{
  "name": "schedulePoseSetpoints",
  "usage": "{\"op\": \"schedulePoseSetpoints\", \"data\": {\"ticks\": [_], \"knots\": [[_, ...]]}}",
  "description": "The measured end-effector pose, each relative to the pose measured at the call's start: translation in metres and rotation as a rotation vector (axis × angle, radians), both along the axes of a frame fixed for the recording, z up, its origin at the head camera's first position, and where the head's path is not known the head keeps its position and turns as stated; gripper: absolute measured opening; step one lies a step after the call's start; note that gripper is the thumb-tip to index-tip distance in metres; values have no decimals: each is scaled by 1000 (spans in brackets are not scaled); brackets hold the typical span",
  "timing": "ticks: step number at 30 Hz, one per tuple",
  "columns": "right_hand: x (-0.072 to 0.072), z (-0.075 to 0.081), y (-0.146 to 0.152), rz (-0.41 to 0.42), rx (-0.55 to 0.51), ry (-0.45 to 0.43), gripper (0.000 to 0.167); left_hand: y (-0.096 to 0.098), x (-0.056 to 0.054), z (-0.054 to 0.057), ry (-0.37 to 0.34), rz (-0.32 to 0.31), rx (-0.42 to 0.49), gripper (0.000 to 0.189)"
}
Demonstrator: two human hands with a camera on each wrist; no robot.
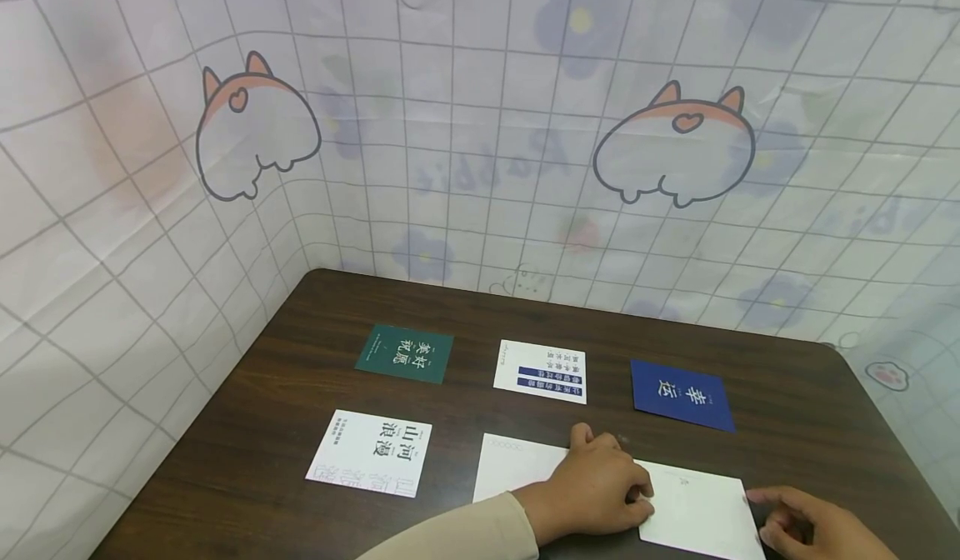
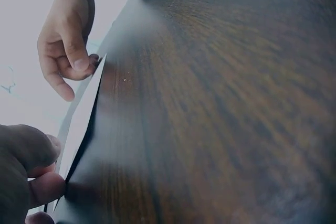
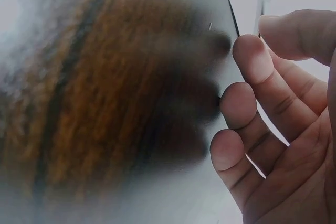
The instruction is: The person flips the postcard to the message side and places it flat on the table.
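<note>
My left hand [image 1: 592, 485] pinches the left edge of a blank-looking white postcard [image 1: 697, 506], thumb and finger bent at it. In the left wrist view a dark gap shows beneath that card's long edge. At the card's right edge is my right hand [image 1: 817, 527], its fingers loosely bent and fingertips [image 3: 239, 106] right at the edge. Another white postcard [image 1: 513, 464], with a row of small printed marks, lies partly hidden under my left hand and sleeve.
Behind the hands lie a green card [image 1: 405, 353], a white card with blue bars [image 1: 540, 360] and a dark blue card [image 1: 682, 395]. A white card with black characters [image 1: 371, 452] lies at left on the brown table [image 1: 247, 393]. A patterned curtain [image 1: 480, 152] surrounds the back and sides.
</note>
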State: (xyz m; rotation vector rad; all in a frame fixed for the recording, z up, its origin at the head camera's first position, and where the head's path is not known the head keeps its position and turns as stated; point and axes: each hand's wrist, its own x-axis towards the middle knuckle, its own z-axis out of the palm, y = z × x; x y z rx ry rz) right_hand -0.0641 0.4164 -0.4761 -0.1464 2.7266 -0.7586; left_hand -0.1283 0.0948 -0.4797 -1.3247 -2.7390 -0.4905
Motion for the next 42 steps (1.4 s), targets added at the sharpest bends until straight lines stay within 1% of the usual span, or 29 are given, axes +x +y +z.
{"op": "schedulePoseSetpoints", "data": {"ticks": [6, 14, 16, 20, 25, 28, 34, 37, 42], "knots": [[0, 1, -6, -67, 43, -14, 38, -1, 1, 1, -3, 0, -1, 8], [-1, 3, -12, -107, 104, 34, 40, -3, 2, 2, -13, -19, -4, 10], [-2, 5, -13, -102, 102, 55, 41, -4, 1, 2, -17, -25, -4, 11], [-4, 9, -19, -86, 94, 71, 42, -8, 0, 3, -39, -35, -3, 13], [-9, 13, -30, -86, 114, 52, 41, -16, -4, 8, -61, -32, 2, 14], [-12, 15, -35, -79, 129, 54, 42, -21, -5, 11, -59, -27, 7, 15], [-11, 17, -39, -22, 88, 131, 41, -33, -6, 14, -41, -20, 22, 13], [-12, 19, -45, -12, 86, 147, 41, -40, -7, 16, -43, -23, 38, 14], [-16, 25, -61, -29, 99, 130, 41, -53, -7, 19, -56, -25, 67, 15]]}}
